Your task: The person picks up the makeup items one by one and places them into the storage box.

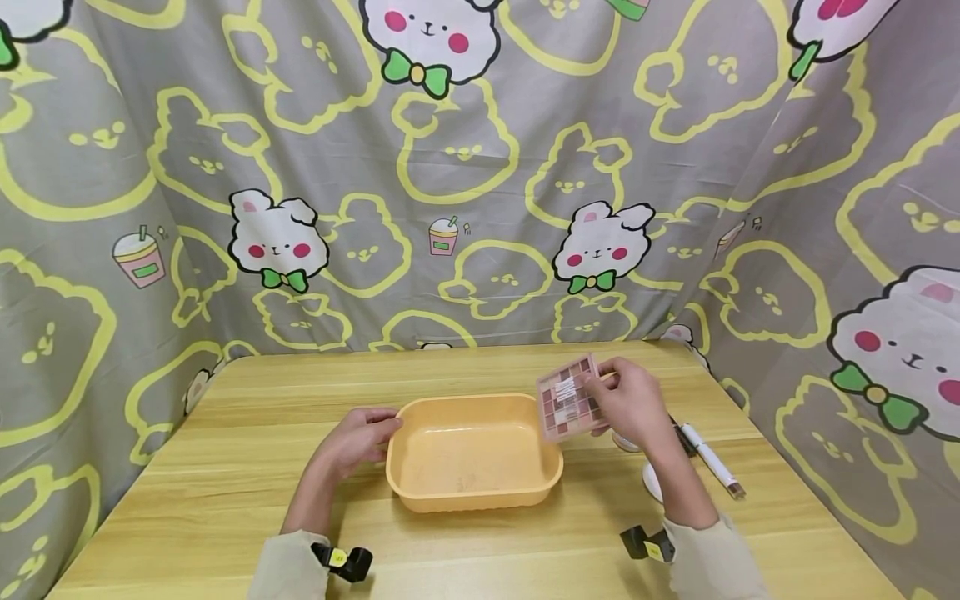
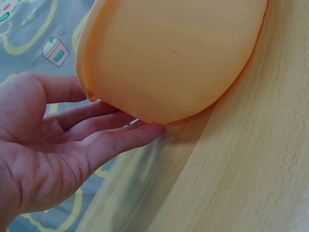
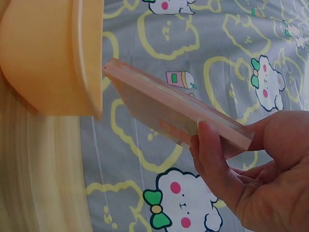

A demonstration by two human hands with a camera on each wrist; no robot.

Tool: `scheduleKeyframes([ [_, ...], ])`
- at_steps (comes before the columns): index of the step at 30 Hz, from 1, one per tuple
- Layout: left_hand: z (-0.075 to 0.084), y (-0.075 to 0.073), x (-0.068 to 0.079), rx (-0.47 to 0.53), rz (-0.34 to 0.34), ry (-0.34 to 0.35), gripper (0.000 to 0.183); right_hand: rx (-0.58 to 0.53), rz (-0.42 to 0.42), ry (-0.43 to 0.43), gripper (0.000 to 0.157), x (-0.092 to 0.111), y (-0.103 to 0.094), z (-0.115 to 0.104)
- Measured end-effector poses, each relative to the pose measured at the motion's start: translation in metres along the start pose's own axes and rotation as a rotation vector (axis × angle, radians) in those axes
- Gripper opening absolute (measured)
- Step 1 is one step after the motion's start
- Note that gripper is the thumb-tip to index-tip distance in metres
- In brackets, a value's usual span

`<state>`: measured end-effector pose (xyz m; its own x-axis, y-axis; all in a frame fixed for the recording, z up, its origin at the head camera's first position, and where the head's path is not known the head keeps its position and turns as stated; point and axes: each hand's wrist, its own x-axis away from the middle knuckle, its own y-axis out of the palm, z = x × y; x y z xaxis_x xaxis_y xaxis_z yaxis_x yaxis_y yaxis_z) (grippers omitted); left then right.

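My left hand [image 1: 362, 439] holds the left end of a yellow-orange plastic basin [image 1: 474, 502], with the thumb at the rim. In the left wrist view, the other fingers [image 2: 123, 140] lie along the outside of the basin's wall. Between the thumb and fingers of my right hand [image 1: 628, 402] is a flat pink eyeshadow palette [image 1: 564, 407] with a grid of brown and rosy squares. It is held tilted, overlapping the basin's right rim in the head view. Seen edge-on in the right wrist view, the palette [image 3: 169, 104] has one corner close to the basin's edge.
A white pen-like tube [image 1: 711, 461] with a brown end lies right of the right forearm, beside a dark slim item [image 1: 684, 437]. Partly hidden under that forearm is a round white item [image 1: 652, 482]. A patterned curtain [image 1: 480, 208] encloses the wooden table [image 1: 202, 492].
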<state>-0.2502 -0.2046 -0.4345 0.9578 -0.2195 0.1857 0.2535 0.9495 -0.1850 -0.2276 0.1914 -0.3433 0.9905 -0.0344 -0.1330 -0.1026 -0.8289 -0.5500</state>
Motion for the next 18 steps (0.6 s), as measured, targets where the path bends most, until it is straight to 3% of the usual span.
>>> scheduleKeyframes([
  [18, 0.002, -0.001, 0.002, -0.002, -0.018, 0.008, 0.054, -0.043, -0.053, -0.037, 0.023, 0.002, 0.052, -0.005],
])
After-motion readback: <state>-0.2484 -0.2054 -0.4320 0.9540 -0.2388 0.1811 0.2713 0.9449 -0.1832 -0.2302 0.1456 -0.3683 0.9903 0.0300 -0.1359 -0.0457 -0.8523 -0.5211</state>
